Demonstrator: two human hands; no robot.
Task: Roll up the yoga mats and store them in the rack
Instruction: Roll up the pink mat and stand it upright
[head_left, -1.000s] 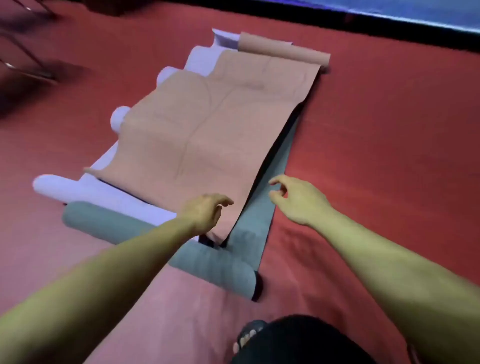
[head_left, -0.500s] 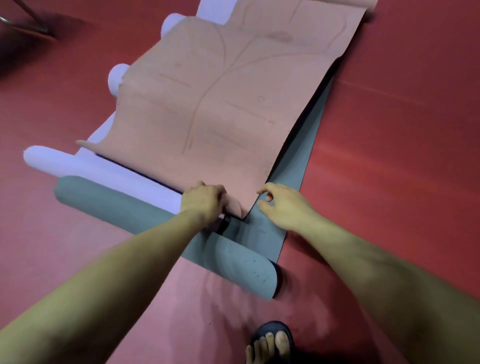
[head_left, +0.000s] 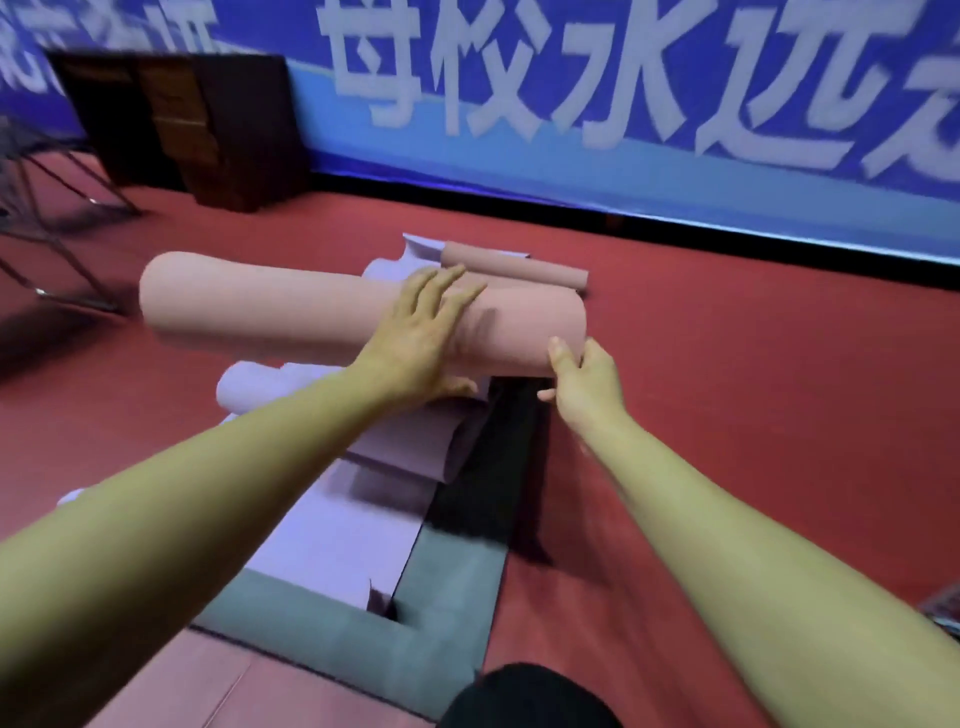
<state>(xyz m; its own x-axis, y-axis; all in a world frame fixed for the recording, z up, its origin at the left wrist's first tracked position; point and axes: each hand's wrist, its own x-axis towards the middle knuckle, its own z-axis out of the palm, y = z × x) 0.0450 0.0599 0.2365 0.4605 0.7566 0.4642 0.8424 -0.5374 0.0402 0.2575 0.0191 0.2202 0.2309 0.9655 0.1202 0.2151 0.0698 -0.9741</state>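
Observation:
A pink yoga mat (head_left: 270, 314) is rolled into a thick tube lying across the pile of mats. My left hand (head_left: 421, 332) presses flat on its top with fingers spread. My right hand (head_left: 584, 384) grips the roll's right end between thumb and fingers. Beyond the roll, the mat's far curled end (head_left: 519, 265) still lies on the floor. Under it a lilac mat (head_left: 332, 530) lies partly unrolled, and a grey-green mat (head_left: 447, 608) lies flat at the bottom, nearest me.
The red floor (head_left: 753, 395) spreads all round. A dark wooden cabinet (head_left: 208, 124) stands at the back left against a blue banner wall (head_left: 623, 104). Thin metal legs (head_left: 62, 218) stand at the far left.
Both hands have rolled the pink mat away from me, from its near edge into a thick tube. The view has tilted up, showing the wall and cabinet.

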